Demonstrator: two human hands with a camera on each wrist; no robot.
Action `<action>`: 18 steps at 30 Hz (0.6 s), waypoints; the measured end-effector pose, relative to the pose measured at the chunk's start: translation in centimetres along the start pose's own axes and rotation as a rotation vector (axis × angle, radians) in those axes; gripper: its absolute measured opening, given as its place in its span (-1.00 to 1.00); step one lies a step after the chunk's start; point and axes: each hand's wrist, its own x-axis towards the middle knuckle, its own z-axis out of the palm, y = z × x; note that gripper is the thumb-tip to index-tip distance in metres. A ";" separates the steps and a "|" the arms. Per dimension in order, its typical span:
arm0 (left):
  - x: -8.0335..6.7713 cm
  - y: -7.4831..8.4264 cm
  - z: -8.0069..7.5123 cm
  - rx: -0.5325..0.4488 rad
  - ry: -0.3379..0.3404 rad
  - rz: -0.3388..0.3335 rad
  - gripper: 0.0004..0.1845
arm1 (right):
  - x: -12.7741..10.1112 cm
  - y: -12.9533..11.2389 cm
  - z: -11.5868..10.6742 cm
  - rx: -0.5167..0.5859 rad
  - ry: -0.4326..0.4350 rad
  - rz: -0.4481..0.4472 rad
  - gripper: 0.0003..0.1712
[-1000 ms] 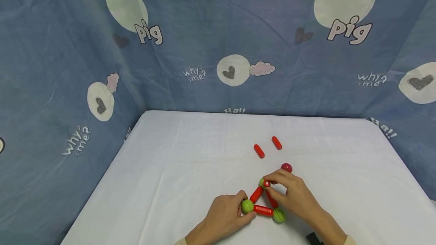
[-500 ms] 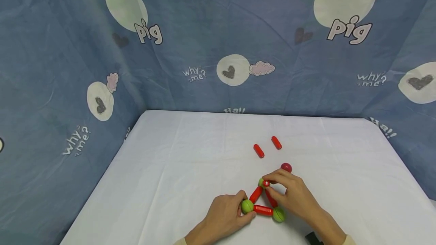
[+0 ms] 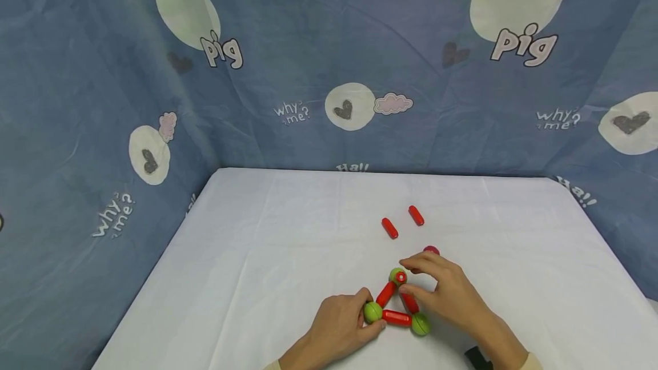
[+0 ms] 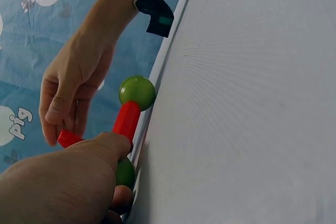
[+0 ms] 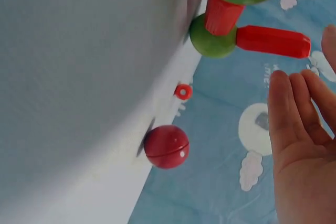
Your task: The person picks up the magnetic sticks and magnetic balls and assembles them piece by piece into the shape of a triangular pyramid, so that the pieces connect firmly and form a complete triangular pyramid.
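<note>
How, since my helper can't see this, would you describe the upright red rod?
On the white table, find the green-and-red triangle. At its far corner, beside the right hand, sits a green ball. The rod stands up from that ball, while the other red rods lie flat.

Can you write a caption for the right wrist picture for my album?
A right hand beside a red rod that stands on a green ball; a red ball sits apart.
</note>
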 end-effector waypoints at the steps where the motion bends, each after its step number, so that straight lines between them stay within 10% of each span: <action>1: 0.0 0.0 0.0 -0.001 -0.002 -0.002 -0.66 | 0.0 0.0 -0.1 -0.004 0.018 0.002 -0.47; 18: 0.1 0.0 -0.2 -0.019 -0.067 -0.054 -0.63 | 2.4 2.4 -1.2 0.013 0.352 0.135 -0.61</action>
